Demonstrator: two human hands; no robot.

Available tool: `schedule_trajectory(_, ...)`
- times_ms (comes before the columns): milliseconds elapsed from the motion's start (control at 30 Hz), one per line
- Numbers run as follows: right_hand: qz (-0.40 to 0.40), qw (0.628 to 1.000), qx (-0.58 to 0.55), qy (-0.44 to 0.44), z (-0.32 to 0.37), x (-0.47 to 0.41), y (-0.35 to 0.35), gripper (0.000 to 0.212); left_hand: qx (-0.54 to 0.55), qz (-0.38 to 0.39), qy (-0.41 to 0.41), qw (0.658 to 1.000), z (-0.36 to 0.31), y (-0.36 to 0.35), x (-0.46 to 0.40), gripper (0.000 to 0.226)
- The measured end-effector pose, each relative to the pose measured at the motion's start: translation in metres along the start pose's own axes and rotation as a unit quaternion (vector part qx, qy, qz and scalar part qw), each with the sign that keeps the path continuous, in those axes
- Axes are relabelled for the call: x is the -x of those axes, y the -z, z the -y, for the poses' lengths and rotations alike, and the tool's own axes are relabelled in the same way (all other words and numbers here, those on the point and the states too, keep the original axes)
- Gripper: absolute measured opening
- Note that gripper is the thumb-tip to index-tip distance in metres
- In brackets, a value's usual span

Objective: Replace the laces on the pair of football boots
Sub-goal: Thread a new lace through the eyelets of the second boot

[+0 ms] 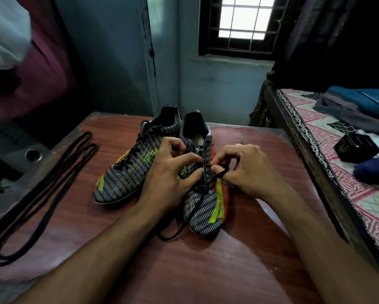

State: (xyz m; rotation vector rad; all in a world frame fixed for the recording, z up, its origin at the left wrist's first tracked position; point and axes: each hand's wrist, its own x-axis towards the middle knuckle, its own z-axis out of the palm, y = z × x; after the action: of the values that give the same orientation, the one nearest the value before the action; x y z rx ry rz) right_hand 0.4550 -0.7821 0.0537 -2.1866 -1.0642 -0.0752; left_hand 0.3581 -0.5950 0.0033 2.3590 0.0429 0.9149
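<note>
Two black football boots with white dashes and lime stripes stand side by side on a reddish-brown table (206, 270), toes toward me. The left boot (127, 172) is laced in black. My left hand (168, 174) grips the right boot (206, 213) at its lacing. My right hand (243, 170) pinches a black lace (197, 202) at the boot's upper eyelets. That lace runs down over the toe, and its loose end lies on the table. A pair of long black spare laces (41, 194) lies looped along the table's left side.
A bed (328, 150) with a pink patterned cover stands close on the right, holding a small black box (357, 148) and folded clothes. The blue wall and a barred window (243, 18) are behind the table. A round metal fitting (33, 154) sits left of the table.
</note>
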Motion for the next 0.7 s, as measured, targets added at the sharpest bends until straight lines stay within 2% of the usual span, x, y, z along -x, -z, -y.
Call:
schedule_trajectory(133,0.009,1.000,0.005,-0.014,0.0005,0.0007,-0.0018,0.010,0.012,-0.001,0.001,1.000,-0.0009,-0.0007,0.0012,0.020)
schedule_trajectory(367,0.026,1.000,0.014,0.011,0.0026,0.0015,-0.0004,0.012,0.010,-0.006,-0.004,1.000,-0.0045,-0.0003,0.0005,0.023)
schedule_trajectory(700,-0.011,0.999,-0.015,0.027,0.0037,0.0019,-0.0017,0.012,0.009,-0.004,-0.012,1.000,-0.0047,-0.0013,0.0010,0.014)
